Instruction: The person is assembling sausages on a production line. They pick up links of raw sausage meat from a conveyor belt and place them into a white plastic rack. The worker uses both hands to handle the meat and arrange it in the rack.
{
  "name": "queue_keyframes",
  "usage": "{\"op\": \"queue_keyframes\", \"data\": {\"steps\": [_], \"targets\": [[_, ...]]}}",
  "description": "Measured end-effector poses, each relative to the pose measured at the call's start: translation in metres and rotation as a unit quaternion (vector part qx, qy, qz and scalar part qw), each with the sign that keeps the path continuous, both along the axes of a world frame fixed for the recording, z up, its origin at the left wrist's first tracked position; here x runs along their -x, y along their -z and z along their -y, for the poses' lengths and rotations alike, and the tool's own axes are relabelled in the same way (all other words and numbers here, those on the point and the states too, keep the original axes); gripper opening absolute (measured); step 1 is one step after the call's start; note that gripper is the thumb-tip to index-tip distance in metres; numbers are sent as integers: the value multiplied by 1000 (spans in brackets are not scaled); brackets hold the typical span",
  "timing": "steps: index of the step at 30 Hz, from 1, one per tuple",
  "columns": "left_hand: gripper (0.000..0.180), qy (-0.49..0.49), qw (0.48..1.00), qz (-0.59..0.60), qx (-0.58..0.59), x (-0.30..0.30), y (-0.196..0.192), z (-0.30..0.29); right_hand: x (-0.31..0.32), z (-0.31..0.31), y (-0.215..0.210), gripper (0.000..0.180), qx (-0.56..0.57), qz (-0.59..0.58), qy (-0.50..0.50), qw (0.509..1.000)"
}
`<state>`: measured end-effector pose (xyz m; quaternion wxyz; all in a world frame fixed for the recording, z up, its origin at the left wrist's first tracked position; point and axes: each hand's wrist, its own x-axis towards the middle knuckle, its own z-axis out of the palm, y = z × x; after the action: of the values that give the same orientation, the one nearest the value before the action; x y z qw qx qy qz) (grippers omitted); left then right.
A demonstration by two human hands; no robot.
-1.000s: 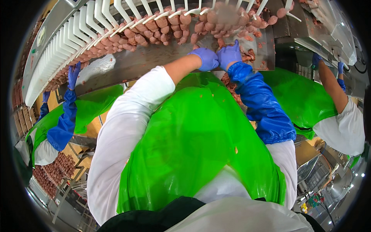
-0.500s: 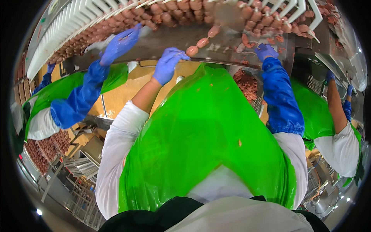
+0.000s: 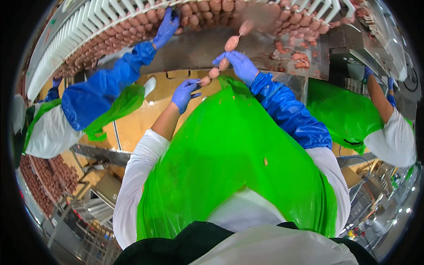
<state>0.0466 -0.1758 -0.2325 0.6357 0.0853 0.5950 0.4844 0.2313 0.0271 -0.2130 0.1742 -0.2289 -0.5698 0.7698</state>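
A string of pink sausage links (image 3: pixel 232 43) runs from the hanging rows at the far side down toward me. My left hand (image 3: pixel 184 95), in a purple-blue glove, pinches its near end at the table's front edge. Farther along, my right hand (image 3: pixel 242 66), gloved and with a blue sleeve above it, has its fingers closed at a link in the middle of the string. A few links hang between my two hands. The right fingertips are partly hidden behind the sausage.
A metal table (image 3: pixel 190 51) spans the front, with meat scraps (image 3: pixel 300 59) at its right. White rack prongs (image 3: pixel 95 20) carry hanging sausages (image 3: pixel 128 33). A co-worker's gloved hand (image 3: pixel 166 28) touches these at left; another co-worker's green apron (image 3: pixel 338 112) is close on my right.
My right hand has left the scraps and moved left onto the sausage string. My left hand has drawn its end toward me. The left co-worker's hand has moved up to the hanging sausages.
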Motion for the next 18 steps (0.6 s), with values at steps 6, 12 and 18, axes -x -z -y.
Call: {"op": "queue_keyframes", "data": {"steps": [6, 12, 18], "targets": [[41, 127, 982, -33, -137, -10, -32, -151, -38, 18, -47, 31, -218, 45, 71, 972], [49, 167, 933, 179, -265, -60, -103, -303, -73, 26, -112, 32, -402, 77, -63, 910], [29, 246, 869, 273, -331, -7, -162, -238, -98, 35, -43, 34, -106, 73, -78, 989]]}}
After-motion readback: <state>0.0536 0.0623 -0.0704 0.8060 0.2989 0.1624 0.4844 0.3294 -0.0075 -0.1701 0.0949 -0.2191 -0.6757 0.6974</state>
